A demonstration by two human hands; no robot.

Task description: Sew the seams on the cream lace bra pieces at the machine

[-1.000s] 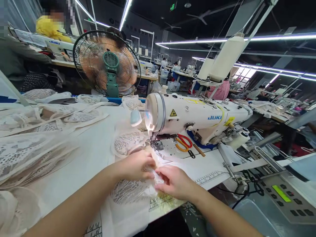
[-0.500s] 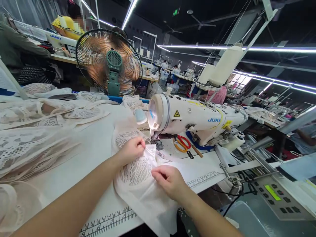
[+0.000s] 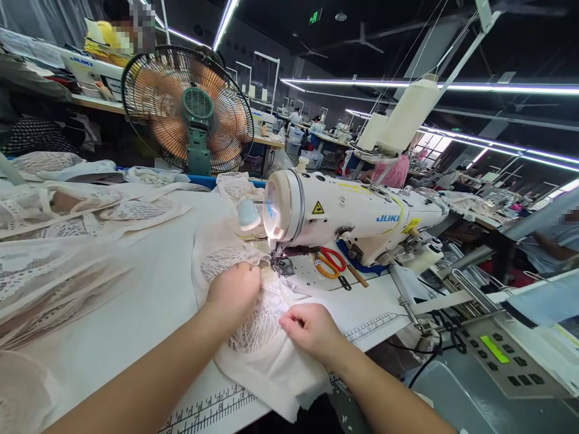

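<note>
A cream lace piece (image 3: 260, 328) lies on the white table (image 3: 149, 301) in front of a white JUKI sewing machine (image 3: 353, 220). My left hand (image 3: 235, 289) is closed on the far edge of the lace, close to the presser foot (image 3: 283, 262). My right hand (image 3: 312, 328) pinches the near right edge of the same piece, with its fingers curled. The lace hangs over the table's front edge between my arms.
Piles of lace pieces (image 3: 58, 253) cover the table's left. A large fan (image 3: 187, 114) stands behind. Red and orange scissors (image 3: 330, 262) lie on the machine bed. A control panel (image 3: 506, 355) sits at right. Thread cones (image 3: 407, 114) rise behind; other people work in the distance.
My left hand has pushed the lace edge forward toward the presser foot. The right hand has stayed at the near edge. The view has shifted slightly left.
</note>
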